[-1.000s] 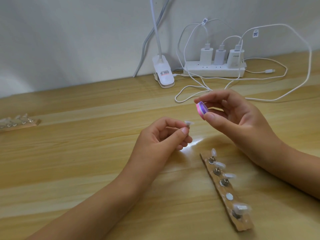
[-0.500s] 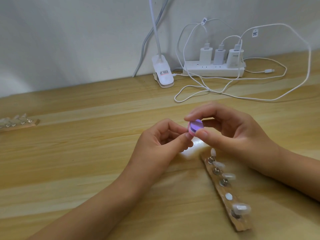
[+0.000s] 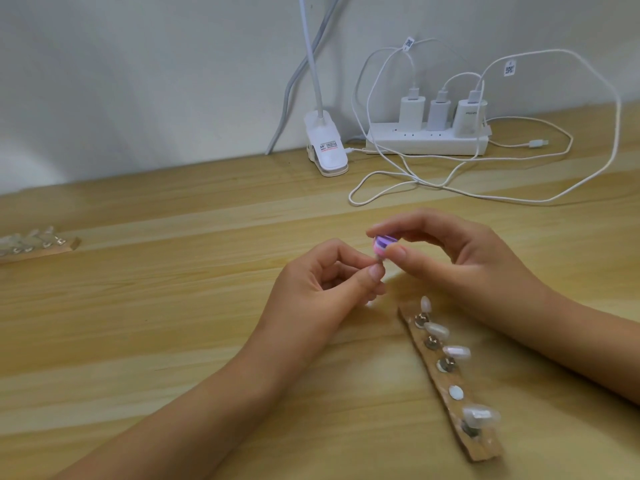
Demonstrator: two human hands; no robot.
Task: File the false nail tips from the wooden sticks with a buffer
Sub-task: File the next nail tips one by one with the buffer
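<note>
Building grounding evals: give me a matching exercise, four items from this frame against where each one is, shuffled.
Things:
1 buffer
2 loose nail tip
3 near wooden stick
4 far wooden stick

Places:
A table, far left edge
B pinched in right hand
C table, front right
D pinched in left hand

Pairs: 1-B, 2-D, 3-C, 4-A

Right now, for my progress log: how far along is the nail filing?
Done: none visibly finished. In hand: right hand holds buffer against a tip the left hand pinches; one pad on the near stick is empty. Left: its four mounted tips, maybe the far stick's.
</note>
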